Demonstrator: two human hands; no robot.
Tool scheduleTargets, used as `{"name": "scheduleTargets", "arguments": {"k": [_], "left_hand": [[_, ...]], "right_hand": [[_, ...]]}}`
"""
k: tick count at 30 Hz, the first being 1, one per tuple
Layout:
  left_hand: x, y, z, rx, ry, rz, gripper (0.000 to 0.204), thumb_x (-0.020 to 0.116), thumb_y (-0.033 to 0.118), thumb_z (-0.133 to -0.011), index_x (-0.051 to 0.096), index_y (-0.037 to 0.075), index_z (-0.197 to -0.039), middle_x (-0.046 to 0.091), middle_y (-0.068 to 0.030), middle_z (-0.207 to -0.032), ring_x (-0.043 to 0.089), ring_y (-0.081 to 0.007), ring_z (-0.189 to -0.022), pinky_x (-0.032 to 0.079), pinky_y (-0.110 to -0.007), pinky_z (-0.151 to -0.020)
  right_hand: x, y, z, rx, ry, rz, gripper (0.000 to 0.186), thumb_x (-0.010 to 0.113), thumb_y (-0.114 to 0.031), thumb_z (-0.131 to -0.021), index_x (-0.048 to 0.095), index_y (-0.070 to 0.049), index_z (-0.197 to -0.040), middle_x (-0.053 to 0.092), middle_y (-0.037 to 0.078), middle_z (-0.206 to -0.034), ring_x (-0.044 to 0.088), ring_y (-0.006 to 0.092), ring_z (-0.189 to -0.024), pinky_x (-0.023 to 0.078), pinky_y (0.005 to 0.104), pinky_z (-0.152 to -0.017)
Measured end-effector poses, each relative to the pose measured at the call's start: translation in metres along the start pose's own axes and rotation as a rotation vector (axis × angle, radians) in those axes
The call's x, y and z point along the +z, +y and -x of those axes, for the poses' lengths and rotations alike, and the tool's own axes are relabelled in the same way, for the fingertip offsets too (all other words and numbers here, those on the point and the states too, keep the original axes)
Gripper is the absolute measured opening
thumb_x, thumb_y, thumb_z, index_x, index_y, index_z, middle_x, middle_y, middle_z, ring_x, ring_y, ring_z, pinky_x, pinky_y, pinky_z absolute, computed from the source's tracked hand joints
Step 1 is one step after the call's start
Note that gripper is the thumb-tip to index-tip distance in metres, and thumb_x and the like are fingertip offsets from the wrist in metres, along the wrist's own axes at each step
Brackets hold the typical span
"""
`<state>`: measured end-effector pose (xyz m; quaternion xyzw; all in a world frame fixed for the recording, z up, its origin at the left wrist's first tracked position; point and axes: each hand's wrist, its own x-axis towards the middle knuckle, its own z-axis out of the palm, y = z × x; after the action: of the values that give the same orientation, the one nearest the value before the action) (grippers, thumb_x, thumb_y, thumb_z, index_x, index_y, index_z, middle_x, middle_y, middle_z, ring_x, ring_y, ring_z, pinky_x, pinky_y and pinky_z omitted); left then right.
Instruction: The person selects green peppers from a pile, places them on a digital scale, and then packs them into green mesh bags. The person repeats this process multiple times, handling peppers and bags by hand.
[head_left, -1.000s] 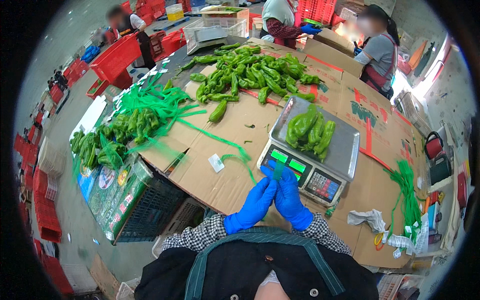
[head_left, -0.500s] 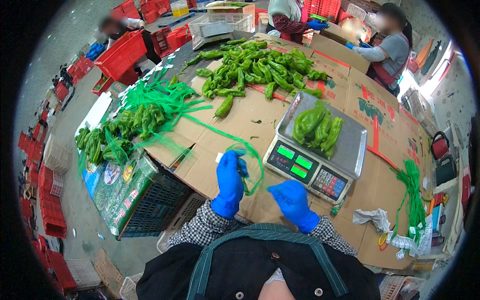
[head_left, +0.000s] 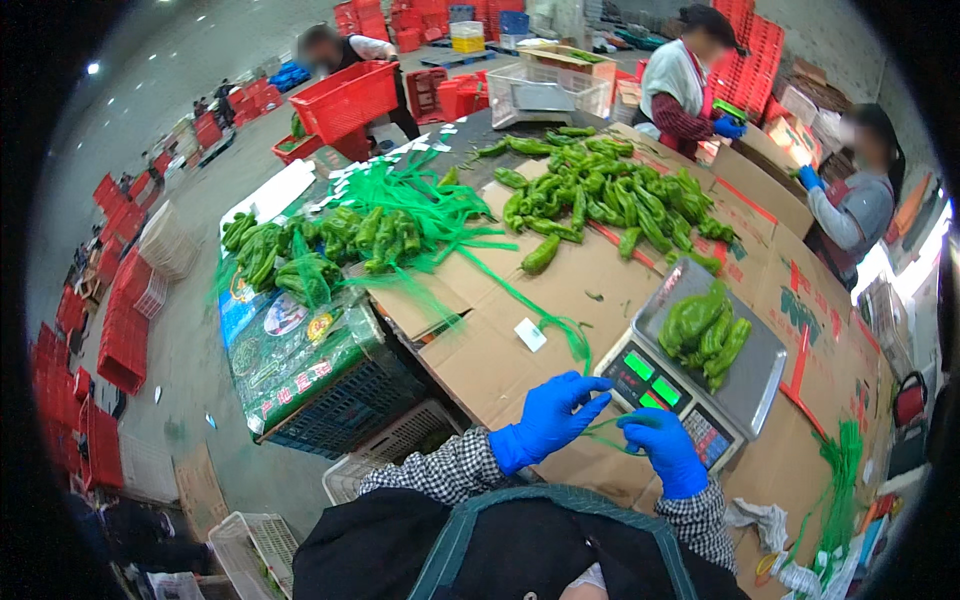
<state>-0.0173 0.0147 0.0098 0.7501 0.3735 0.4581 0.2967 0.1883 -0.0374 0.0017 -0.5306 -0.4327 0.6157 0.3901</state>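
A green mesh net strip [head_left: 540, 312] trails across the cardboard down to my hands. My left hand [head_left: 552, 418] is closed on it, thumb and forefinger near each other. In the pinched fingers of my right hand [head_left: 665, 448] is the net's end, stretched thinly between both hands. Both hands wear blue gloves. Just beyond my right hand stands a digital scale [head_left: 650, 377] with lit green displays, carrying several green peppers [head_left: 706, 332] on its metal pan. A small white tag [head_left: 530, 335] lies beyond my left hand.
A heap of loose green peppers [head_left: 610, 195] covers the far table. Netted pepper bundles [head_left: 320, 245] and green nets [head_left: 420, 200] lie left. More net strips [head_left: 843, 470] hang at right, by a crumpled white cloth [head_left: 760, 520]. Two people work at far right; another holds a red crate [head_left: 345, 100].
My hands have come closer together, the right now holding the net's end. The loop of net at my left hand has been drawn out. The whole view has shifted.
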Motion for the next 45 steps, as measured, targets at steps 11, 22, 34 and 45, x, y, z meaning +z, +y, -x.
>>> {"name": "scheduleTargets", "arguments": {"k": [11, 22, 34, 45], "left_hand": [[0.031, -0.011, 0.032, -0.268, -0.208, 0.557, 0.027, 0.067, 0.02, -0.084, 0.06, 0.001, -0.103, 0.064, -0.0078, -0.092, 0.061, -0.0141, -0.079, 0.051, -0.028, -0.07], [-0.019, -0.075, 0.004, -1.058, 0.119, 1.58, 0.016, 0.053, 0.019, -0.088, 0.058, 0.004, -0.09, 0.056, -0.0036, -0.075, 0.052, -0.0138, -0.063, 0.041, -0.024, -0.056], [0.0, -0.02, 0.03, -0.317, -0.291, 0.01, 0.035, 0.056, 0.032, -0.09, 0.056, 0.002, -0.072, 0.047, -0.018, -0.065, 0.048, -0.0173, -0.062, 0.041, -0.035, -0.057], [-0.014, -0.034, 0.042, -0.768, -0.618, 0.963, 0.035, 0.039, 0.034, -0.096, 0.057, 0.004, -0.101, 0.042, 0.0019, -0.06, 0.039, -0.0092, -0.051, 0.032, -0.024, -0.049]], "right_hand": [[0.045, 0.013, -0.002, -0.285, 0.186, -0.355, 0.023, 0.052, -0.017, -0.092, 0.051, -0.008, -0.071, 0.045, -0.001, -0.063, 0.042, 0.007, -0.055, 0.035, 0.0213, -0.049], [0.046, 0.029, 0.018, -0.315, 0.151, 0.118, 0.016, 0.05, -0.005, -0.088, 0.06, 0.001, -0.077, 0.06, 0.009, -0.076, 0.06, 0.0194, -0.072, 0.049, 0.0283, -0.063], [-0.003, 0.023, 0.005, 0.009, 0.066, -0.909, 0.014, 0.055, -0.022, -0.09, 0.058, -0.011, -0.081, 0.05, -0.002, -0.068, 0.041, 0.0097, -0.05, 0.037, 0.0244, -0.045], [-0.016, 0.009, 0.005, -0.339, 0.08, -1.091, 0.017, 0.048, -0.012, -0.091, 0.06, -0.004, -0.101, 0.059, 0.004, -0.074, 0.054, 0.0144, -0.061, 0.045, 0.0271, -0.056]]}}
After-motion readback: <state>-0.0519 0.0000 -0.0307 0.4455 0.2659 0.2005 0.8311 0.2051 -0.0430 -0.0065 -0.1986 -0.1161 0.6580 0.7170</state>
